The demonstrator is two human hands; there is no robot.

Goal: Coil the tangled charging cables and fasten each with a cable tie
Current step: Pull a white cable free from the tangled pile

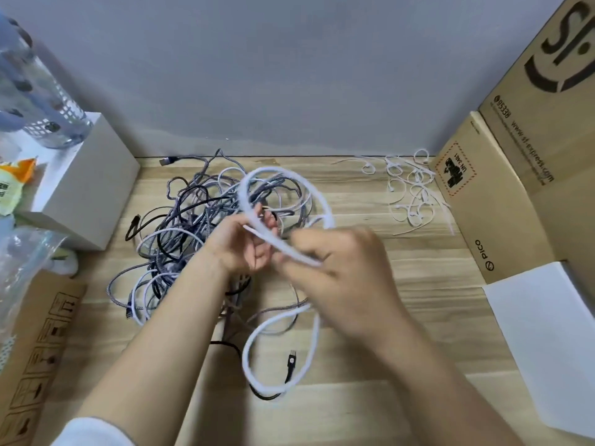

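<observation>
A tangled heap of grey, black and white charging cables (180, 226) lies on the wooden table, left of centre. I hold a white cable (283, 175) above the heap, and it arcs up in a loop between my hands. My left hand (241, 246) grips one part of the loop. Further right, my right hand (341, 272) pinches the same cable, blurred by motion. The cable's free end hangs down in a loop (254, 349) onto the table near me. A pile of white cable ties (412, 191) sits at the back right.
A white box (87, 188) stands at the left with a clear bottle (35, 101) on it. Cardboard boxes (502, 194) line the right side, and another (38, 349) lies at the near left. A white sheet (547, 342) rests at the right. A black connector (291, 362) lies near me.
</observation>
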